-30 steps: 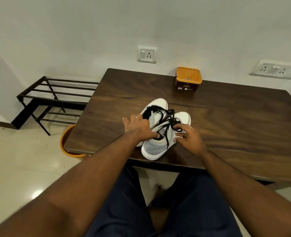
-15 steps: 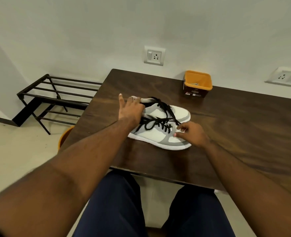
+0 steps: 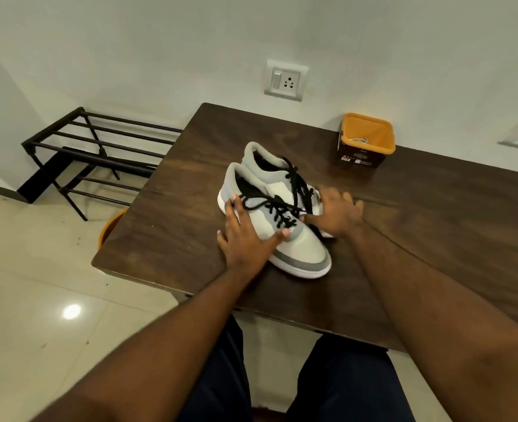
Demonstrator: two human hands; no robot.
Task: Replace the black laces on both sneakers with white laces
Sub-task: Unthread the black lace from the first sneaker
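The left hand [image 3: 245, 236] lies flat against the near sneaker [image 3: 282, 226], fingers spread wide along its side, thumb tip touching the grey panel just below the black laces [image 3: 277, 208]. It presses rather than grips. The right hand [image 3: 337, 214] rests open on the toe end of the far sneaker [image 3: 265, 161], fingers splayed, thumb pointing toward the laces; it covers that shoe's toe, so whether any finger pinches a lace I cannot tell.

Both sneakers sit side by side, touching, on the table [image 3: 434, 223] near its left front corner. Their long axes run diagonally: heels toward the far left, toes toward the near right. Both are upright on their soles, and black laces are threaded in each.

Well apart, near the far edge, stands an orange tub [image 3: 367, 141] with no lid; something pale, possibly white laces [image 3: 360, 141], lies inside, too small to tell.

Left of the table stands a black rack [image 3: 93, 147]. An orange bin [image 3: 111, 223] pokes out beside the table's left edge. A wall socket [image 3: 285, 82] sits behind the table.
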